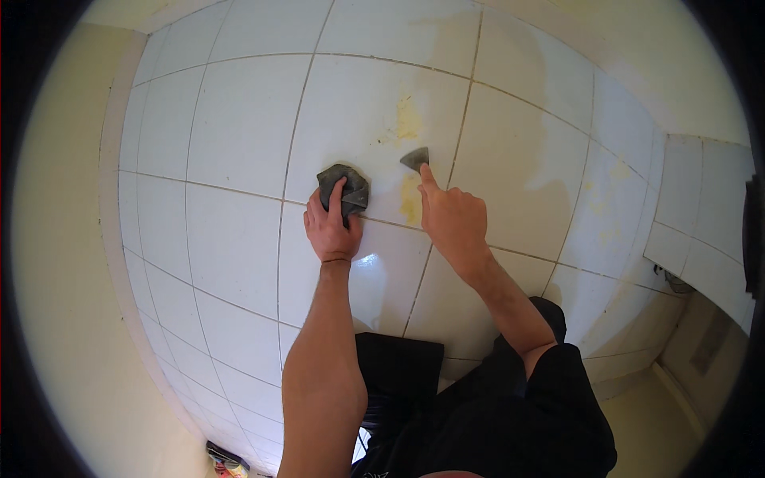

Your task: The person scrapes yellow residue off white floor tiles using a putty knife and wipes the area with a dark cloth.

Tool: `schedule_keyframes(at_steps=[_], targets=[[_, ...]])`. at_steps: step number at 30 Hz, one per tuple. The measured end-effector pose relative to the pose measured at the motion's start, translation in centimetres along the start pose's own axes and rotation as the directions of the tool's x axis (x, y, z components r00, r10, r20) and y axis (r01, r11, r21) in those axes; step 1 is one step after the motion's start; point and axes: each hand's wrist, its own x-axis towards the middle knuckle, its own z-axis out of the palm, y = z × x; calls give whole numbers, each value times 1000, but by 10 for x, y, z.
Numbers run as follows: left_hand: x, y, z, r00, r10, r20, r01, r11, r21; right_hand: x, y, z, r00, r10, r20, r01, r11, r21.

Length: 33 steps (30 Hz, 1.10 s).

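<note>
A white tiled floor (239, 103) fills most of the view, its pale square tiles divided by thin grout lines, with a cream wall (64, 199) along the left. Brownish zones tint the tiles at the right; whether they are damp, dirt or shadow cannot be told. The person, in a black shirt (494, 422), leans over the floor with both arms forward.

The left hand (328, 235) has its fingers curled over a bunched dark grey cloth (357, 191), gripping it against the tiles near a grout line. The right hand (456, 219) is closed around a small scraper (415, 158), index finger stretched toward the triangular blade; the handle is hidden in the palm. The blade lies between two yellow patches.

The upper yellow patch (408, 118) lies just beyond the blade, with small dark crumbs near its left edge; the lower yellow patch (409, 199) lies just left of the right hand. The job looks partway along: tiles at the left appear mostly clean, while both patches and fainter yellow marks (610, 233) at the right seem left to remove.
</note>
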Motion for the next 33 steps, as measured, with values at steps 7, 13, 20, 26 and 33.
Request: schedule_keyframes(at_steps=[7, 13, 20, 26, 33], targets=[[-1, -1, -3, 1000, 2, 11, -2, 1000, -1, 1, 2, -2, 997, -10, -82, 14, 999, 39], [0, -1, -4, 999, -19, 31, 19, 1000, 12, 3, 2, 1, 993, 7, -116, -1, 999, 54], [-1, -3, -4, 1000, -8, 17, 7, 1000, 8, 2, -1, -9, 998, 9, -63, -6, 999, 41], [0, 4, 0, 1000, -15, 23, 15, 1000, -18, 3, 9, -5, 995, 14, -97, -10, 999, 36], [1, 2, -2, 1000, -12, 17, 12, 1000, 4, 4, 9, -3, 997, 51, -57, -50, 998, 23]])
